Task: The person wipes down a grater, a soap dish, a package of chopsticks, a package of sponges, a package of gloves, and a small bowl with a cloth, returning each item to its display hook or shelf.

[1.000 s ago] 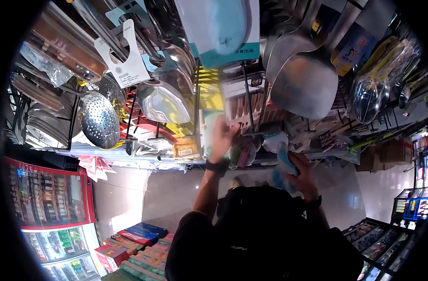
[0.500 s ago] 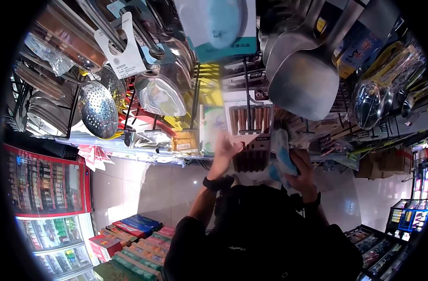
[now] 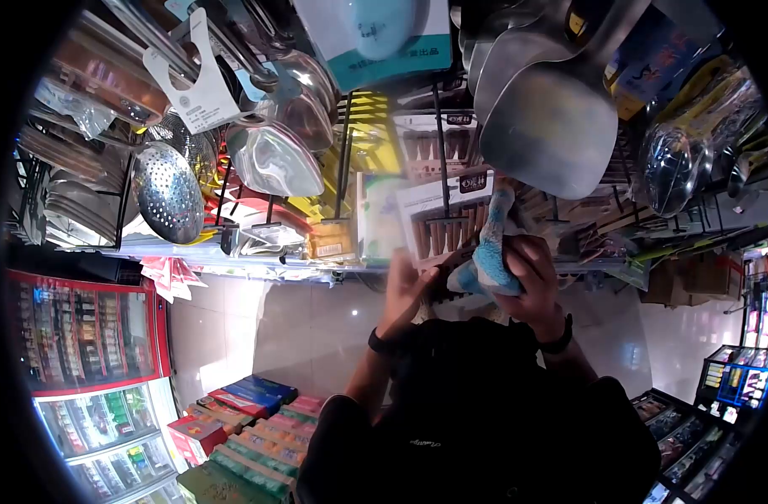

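My right hand [image 3: 532, 277] is closed around a bunched blue-and-white cloth [image 3: 490, 256], one end of it sticking up beside the hanging packs. To its left, my left hand [image 3: 403, 294] is at the lower edge of a carded pack of brown sticks [image 3: 445, 223], thumb against the pack and fingers partly blurred. The pack hangs tilted from a black rack hook [image 3: 442, 160]. Similar packs hang behind it. Just left of them is a pale green-and-white pack [image 3: 381, 214].
Steel turners [image 3: 552, 126] hang at the right, with wrapped whisk-like utensils [image 3: 673, 172] beyond. A perforated skimmer [image 3: 168, 191] and clear-wrapped ladles [image 3: 275, 160] hang at the left. Stacked boxes [image 3: 249, 445] stand on the floor, near a red-framed drinks cooler [image 3: 86, 336].
The pack of brown sticks has tilted and swung left, with my left hand at its lower edge. My right hand has brought the cloth up and left towards it.
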`<state>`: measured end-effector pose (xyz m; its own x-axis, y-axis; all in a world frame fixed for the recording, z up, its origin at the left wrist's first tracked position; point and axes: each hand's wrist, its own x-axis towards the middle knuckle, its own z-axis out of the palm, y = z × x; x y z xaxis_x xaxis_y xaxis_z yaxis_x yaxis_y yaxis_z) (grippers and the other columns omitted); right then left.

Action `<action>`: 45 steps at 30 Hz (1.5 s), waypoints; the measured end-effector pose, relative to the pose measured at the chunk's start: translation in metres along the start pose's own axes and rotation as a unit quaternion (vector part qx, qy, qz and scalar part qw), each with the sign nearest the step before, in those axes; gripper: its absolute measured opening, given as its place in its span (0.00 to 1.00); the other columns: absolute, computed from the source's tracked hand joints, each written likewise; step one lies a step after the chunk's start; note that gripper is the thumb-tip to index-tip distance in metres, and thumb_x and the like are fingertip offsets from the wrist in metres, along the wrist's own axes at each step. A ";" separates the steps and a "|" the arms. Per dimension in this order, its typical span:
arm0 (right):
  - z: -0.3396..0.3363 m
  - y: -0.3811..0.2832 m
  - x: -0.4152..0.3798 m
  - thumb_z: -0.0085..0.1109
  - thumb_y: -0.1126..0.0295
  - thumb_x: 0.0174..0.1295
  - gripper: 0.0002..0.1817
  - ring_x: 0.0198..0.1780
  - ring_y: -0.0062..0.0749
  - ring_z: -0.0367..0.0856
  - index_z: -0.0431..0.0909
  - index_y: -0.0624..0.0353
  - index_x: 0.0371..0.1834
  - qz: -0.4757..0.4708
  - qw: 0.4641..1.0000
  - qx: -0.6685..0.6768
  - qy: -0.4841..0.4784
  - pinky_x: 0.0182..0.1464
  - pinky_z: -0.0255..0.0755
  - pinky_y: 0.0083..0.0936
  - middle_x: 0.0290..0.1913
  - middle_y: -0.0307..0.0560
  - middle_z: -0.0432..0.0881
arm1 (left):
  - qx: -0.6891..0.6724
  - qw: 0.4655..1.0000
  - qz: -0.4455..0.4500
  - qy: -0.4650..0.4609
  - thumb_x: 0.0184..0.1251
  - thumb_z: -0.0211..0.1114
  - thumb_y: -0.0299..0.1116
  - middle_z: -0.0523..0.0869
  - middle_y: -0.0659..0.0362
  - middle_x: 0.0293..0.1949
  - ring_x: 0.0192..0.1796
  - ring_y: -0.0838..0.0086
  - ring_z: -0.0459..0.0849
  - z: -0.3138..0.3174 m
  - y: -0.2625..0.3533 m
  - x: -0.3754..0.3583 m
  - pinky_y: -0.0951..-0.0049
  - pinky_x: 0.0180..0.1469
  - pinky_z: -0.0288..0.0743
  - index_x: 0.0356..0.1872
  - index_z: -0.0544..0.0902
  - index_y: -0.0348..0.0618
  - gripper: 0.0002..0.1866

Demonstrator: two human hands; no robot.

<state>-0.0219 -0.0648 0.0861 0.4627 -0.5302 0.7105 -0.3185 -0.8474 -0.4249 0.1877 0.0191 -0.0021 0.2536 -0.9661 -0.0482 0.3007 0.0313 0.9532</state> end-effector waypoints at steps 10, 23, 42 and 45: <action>0.003 -0.010 -0.005 0.65 0.70 0.49 0.23 0.49 0.55 0.78 0.80 0.60 0.52 -0.030 0.999 -0.020 0.000 0.56 0.74 0.48 0.53 0.54 0.79 | 0.069 0.997 -0.025 -0.009 0.68 0.69 0.28 0.83 0.58 0.46 0.47 0.76 0.83 -0.009 -0.011 -0.008 0.71 0.48 0.77 0.57 0.74 0.38 0.19; 0.000 -0.021 -0.008 0.64 0.64 0.46 0.29 0.55 0.44 0.78 0.82 0.50 0.57 0.010 0.990 -0.074 -0.118 0.56 0.75 0.39 0.59 0.43 0.81 | 0.184 0.965 0.119 -0.147 0.67 0.65 0.24 0.79 0.51 0.47 0.43 0.65 0.82 -0.006 -0.019 -0.017 0.69 0.43 0.79 0.60 0.74 0.37 0.21; -0.007 -0.004 -0.044 0.62 0.75 0.44 0.28 0.55 0.51 0.75 0.82 0.53 0.55 0.052 0.987 -0.146 -0.033 0.56 0.74 0.44 0.57 0.48 0.79 | -0.031 0.988 -0.117 -0.096 0.66 0.66 0.22 0.83 0.58 0.47 0.46 0.77 0.81 0.003 0.005 -0.022 0.75 0.47 0.76 0.57 0.70 0.40 0.21; -0.009 -0.004 -0.051 0.62 0.75 0.44 0.28 0.56 0.50 0.74 0.82 0.53 0.55 0.054 0.986 -0.154 -0.041 0.56 0.73 0.44 0.58 0.48 0.79 | -0.008 0.989 -0.115 -0.089 0.66 0.65 0.21 0.82 0.58 0.48 0.49 0.76 0.80 0.001 -0.005 -0.022 0.74 0.51 0.76 0.57 0.69 0.40 0.21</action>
<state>-0.0515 -0.0345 0.0565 0.4742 -0.6275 0.6176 -0.5992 -0.7440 -0.2958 0.1794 0.0400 -0.0056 0.0117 -0.9778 -0.2091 0.3473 -0.1921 0.9179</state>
